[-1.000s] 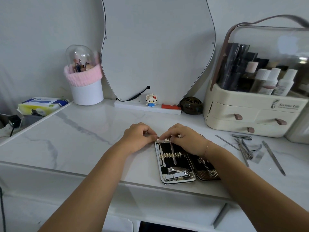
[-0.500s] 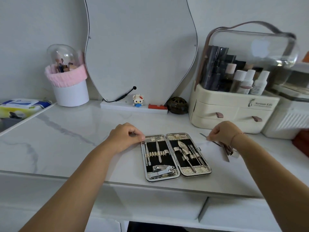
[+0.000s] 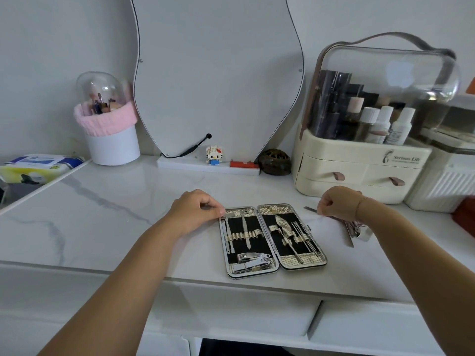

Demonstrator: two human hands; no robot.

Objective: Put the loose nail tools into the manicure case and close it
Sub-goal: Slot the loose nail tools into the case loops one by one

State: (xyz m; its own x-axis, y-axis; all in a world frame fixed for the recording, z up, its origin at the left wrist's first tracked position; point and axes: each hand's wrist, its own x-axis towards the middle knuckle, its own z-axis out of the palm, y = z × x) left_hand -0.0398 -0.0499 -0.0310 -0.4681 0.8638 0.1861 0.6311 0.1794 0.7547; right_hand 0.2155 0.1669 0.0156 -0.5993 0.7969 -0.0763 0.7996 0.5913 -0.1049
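Note:
The manicure case (image 3: 308, 259) lies open flat near the counter's front edge. Both black-lined halves hold metal tools in loops, with a nail clipper (image 3: 253, 262) in the left half. My left hand (image 3: 192, 210) has curled fingers, and the thumb and forefinger pinch the case's top left corner. To the right of the case, my right hand (image 3: 336, 202) is curled down over a thin loose nail tool (image 3: 309, 209), whose tip sticks out to the left of the fingers. More loose nail tools (image 3: 352, 228) lie in a pile just behind my right wrist, partly hidden.
A cream cosmetics organiser (image 3: 359, 170) with a clear lid stands right behind my right hand. A mirror (image 3: 218, 73) leans on the wall. A white brush pot (image 3: 113, 147) stands at the back left, and a small toy figure (image 3: 213, 155) is on the mirror's base.
My right hand left the top of the case and moved right onto the loose tools. My left hand stayed at the case's top left corner. The view turned slightly right.

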